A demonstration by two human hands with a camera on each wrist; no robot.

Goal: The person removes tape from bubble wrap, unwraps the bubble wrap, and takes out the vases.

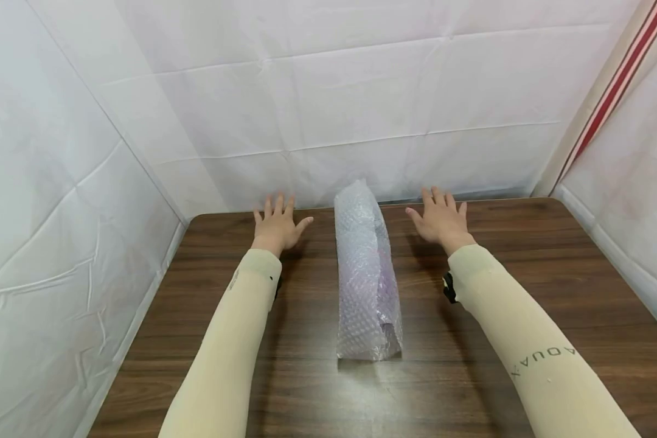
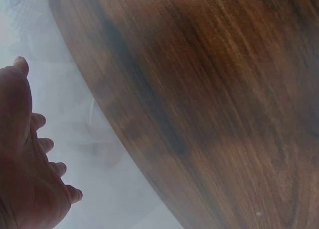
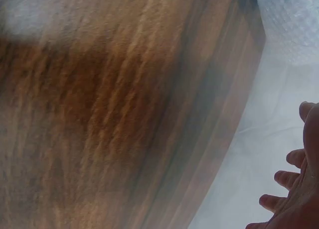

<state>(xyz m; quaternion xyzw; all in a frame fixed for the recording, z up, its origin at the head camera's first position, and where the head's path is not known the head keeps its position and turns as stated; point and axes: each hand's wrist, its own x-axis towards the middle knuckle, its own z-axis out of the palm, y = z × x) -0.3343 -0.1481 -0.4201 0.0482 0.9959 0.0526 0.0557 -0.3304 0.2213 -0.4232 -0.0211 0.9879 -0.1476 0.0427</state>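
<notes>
Bubble-wrap bundle (image 1: 361, 267) | between left fingers (image 1: 278, 205) and right fingers (image 1: 437, 196), apart from both | all spread

Brown wood-grain table (image 1: 525, 243), white sheeting (image 1: 356, 97) behind and beside it, red-striped band (image 1: 617, 91) at right.

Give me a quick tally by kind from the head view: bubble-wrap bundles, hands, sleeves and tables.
Bubble-wrap bundle: 1
Left hand and right hand: 2 hands
Left sleeve and right sleeve: 2 sleeves
Wood-grain table: 1
Total: 6
</notes>
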